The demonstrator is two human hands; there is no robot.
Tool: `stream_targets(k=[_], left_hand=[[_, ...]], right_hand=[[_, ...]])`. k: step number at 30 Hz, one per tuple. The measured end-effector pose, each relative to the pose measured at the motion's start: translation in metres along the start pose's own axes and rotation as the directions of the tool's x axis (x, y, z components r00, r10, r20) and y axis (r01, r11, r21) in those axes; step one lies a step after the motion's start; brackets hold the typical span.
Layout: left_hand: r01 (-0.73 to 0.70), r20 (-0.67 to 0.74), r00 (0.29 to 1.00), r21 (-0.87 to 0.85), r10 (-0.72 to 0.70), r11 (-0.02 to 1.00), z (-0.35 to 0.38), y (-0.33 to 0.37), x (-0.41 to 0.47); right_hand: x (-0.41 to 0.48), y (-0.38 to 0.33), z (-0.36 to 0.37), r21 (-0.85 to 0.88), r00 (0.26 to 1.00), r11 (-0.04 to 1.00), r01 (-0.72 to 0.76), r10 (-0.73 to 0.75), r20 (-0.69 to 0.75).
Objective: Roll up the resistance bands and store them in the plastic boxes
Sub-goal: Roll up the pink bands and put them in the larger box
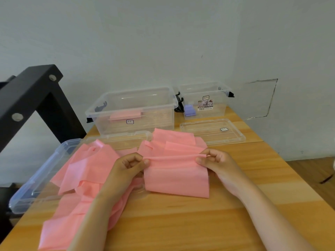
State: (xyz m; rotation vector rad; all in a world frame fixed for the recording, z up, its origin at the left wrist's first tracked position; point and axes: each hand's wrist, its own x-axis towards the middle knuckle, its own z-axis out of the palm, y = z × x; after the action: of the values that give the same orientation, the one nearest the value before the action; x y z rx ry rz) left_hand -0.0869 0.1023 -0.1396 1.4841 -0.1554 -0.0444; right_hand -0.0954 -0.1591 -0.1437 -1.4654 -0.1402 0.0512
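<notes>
The pink resistance band sits at the centre of the frame. Its upper edge is rolled into a thin strip stretched between the two hands, and the rest hangs as a flat panel whose lower edge rests on the wooden table. The left hand pinches the strip's left end with curled fingers and thumb. The right hand pinches the right end the same way.

A loose heap of pink bands spreads from the centre toward the lower left, partly under the left forearm, with more folded pink pieces just behind the held band.

In the upper centre stands a large clear box, open, with one pink roll lying in it. To its right is a small clear box, also open, holding a purple roll.

A clear lid lies flat in front of the small box. A second lid lies in front of the large one, with the bands partly over it. A bluish clear tray (lid or shallow box, I cannot tell) lies along the table's left edge.

Each box carries a small label, and the small box also has a barcode sticker. The writing is too small to read.

Bare wood runs across the lower centre and right of the frame, up to the table's slanting right edge. A black frame stands at the upper left.
</notes>
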Motion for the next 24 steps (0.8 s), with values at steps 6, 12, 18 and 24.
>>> stream_targets(k=[6,12,18,24], left_hand=[[0.002,0.02,1.0,-0.03,-0.002,1.0,-0.002,0.003,-0.001],[0.013,0.09,0.996,-0.203,0.005,0.979,-0.011,0.001,0.005],[-0.007,0.062,0.998,-0.232,0.022,0.973,-0.012,0.002,0.005],[-0.195,-0.058,0.977,0.166,0.207,0.967,0.001,0.004,0.002]], right_hand=[[-0.002,-0.003,-0.002,0.03,0.998,0.999,-0.011,0.01,0.059],[-0.002,-0.006,-0.001,0.154,0.997,0.988,0.025,-0.036,0.069],[-0.001,-0.003,-0.001,0.165,0.995,0.984,0.067,-0.078,0.062],[-0.001,-0.002,0.001,-0.11,0.99,0.985,0.132,-0.137,-0.044]])
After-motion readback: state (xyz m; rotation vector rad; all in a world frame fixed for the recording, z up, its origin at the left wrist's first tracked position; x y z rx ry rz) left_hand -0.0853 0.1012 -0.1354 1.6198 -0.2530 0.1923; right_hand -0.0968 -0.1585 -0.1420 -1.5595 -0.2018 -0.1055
